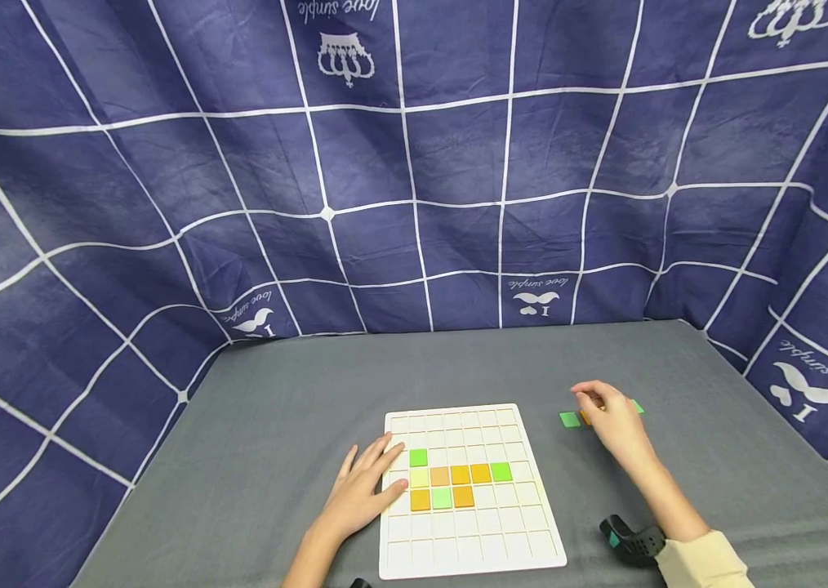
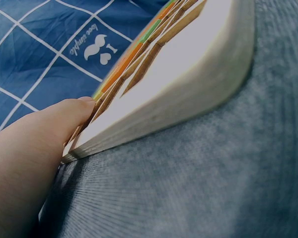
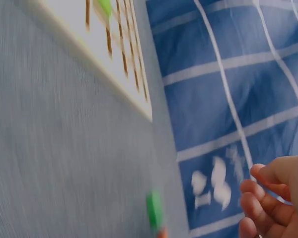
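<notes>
Nearest the viewer, a pale sleeve (image 1: pixel 702 562) is covering the right forearm beyond a dark wrist device (image 1: pixel 630 539). A white gridded board (image 1: pixel 473 555) is lying flat, its squares holding nine tiles: a green one alone in the upper row; yellow, pale orange, two orange and green in the middle row; orange, pale green and orange below. The left hand (image 1: pixel 361 494) is resting on the board's left edge, fingers spread and fairly straight, gripping nothing, with the tiles lying just right of its fingertips; the left wrist view is adding the board's thick side and the thumb touching its rim, which the head view is not showing. Farther off, right of the board, the right hand (image 1: pixel 614 420) is hovering over loose tiles, a green tile (image 1: pixel 570 420) lying just left of its fingers and an orange tile (image 1: pixel 585 417) partly hidden beneath them. The right wrist view is revealing loosely bent fingers, the thumb standing slightly apart from the index finger, with nothing showing between them. Grey cloth (image 1: pixel 311 392) is spreading underneath, and a blue white-lined curtain (image 1: pixel 458 155) is hanging behind.
</notes>
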Available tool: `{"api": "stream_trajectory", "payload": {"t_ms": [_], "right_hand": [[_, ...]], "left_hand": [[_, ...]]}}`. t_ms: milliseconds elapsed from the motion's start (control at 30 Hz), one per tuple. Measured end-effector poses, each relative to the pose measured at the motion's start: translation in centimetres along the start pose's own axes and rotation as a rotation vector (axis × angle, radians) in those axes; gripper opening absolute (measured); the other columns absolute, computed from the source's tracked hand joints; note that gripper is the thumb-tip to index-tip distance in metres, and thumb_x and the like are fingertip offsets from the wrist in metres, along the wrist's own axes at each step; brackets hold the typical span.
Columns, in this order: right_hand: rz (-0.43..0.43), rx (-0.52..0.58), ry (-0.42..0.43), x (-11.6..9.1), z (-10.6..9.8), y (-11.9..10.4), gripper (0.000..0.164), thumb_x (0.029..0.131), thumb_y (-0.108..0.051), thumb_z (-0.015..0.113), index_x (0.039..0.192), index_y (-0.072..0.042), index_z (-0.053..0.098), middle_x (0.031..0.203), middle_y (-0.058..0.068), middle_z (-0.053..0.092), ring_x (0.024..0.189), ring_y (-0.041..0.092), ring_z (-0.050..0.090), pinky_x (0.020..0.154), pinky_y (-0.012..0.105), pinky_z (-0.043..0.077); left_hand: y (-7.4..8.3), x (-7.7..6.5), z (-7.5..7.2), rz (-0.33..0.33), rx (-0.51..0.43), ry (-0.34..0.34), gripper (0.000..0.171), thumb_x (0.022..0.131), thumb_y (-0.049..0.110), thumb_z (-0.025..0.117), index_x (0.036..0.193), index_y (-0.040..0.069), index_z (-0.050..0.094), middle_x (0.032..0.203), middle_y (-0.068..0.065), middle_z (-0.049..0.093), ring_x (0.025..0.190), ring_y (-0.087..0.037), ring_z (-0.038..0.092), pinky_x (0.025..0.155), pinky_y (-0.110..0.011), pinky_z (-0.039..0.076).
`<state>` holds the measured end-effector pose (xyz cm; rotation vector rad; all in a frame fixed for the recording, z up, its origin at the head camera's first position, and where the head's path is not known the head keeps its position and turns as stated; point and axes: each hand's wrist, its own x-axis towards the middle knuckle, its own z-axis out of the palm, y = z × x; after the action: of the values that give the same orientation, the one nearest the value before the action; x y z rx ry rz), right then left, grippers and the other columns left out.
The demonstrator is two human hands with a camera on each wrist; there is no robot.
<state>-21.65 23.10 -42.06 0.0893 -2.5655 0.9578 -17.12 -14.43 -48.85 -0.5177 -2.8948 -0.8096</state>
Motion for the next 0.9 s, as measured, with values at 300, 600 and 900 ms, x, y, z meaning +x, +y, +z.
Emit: {"api": "stream_trajectory", "payload": {"t_ms": [300, 600, 900], "right_hand": [[-0.054, 0.086, -0.199, -1.5, 4.8, -7.1, 0.012, 0.087, -0.011, 0.059, 0.094, -0.008, 0.067, 0.080, 0.000, 0.060, 0.071, 0.010, 0.051, 0.057, 0.020, 0.042], [-0.161, 0.042, -0.321, -2.6, 10.3, -11.4, 0.009, 0.083, -0.012, 0.061, 0.090, -0.010, 0.067, 0.073, -0.006, 0.054, 0.065, 0.005, 0.045, 0.057, 0.018, 0.039], [-0.216, -0.016, -0.460, -3.5, 13.6, -13.0, 0.016, 0.082, -0.017, 0.063, 0.095, -0.008, 0.067, 0.080, -0.002, 0.056, 0.066, 0.006, 0.048, 0.059, 0.022, 0.043]], "left_hand": [[0.0, 0.0, -0.1, -0.019, 0.006, -0.010, 0.059, 0.085, 0.053, 0.049, 0.135, 0.023, 0.045, 0.146, 0.000, 0.036, 0.135, -0.022, 0.033, 0.112, -0.049, 0.009], [0.2, -0.1, -0.3, -0.025, 0.005, -0.012, 0.058, 0.085, 0.051, 0.051, 0.134, 0.023, 0.045, 0.146, -0.001, 0.036, 0.135, -0.022, 0.033, 0.112, -0.050, 0.009], [0.1, 0.0, -0.1, -0.021, 0.011, -0.029, 0.058, 0.086, 0.052, 0.049, 0.135, 0.023, 0.044, 0.146, 0.000, 0.035, 0.136, -0.022, 0.031, 0.112, -0.049, 0.009]]}}
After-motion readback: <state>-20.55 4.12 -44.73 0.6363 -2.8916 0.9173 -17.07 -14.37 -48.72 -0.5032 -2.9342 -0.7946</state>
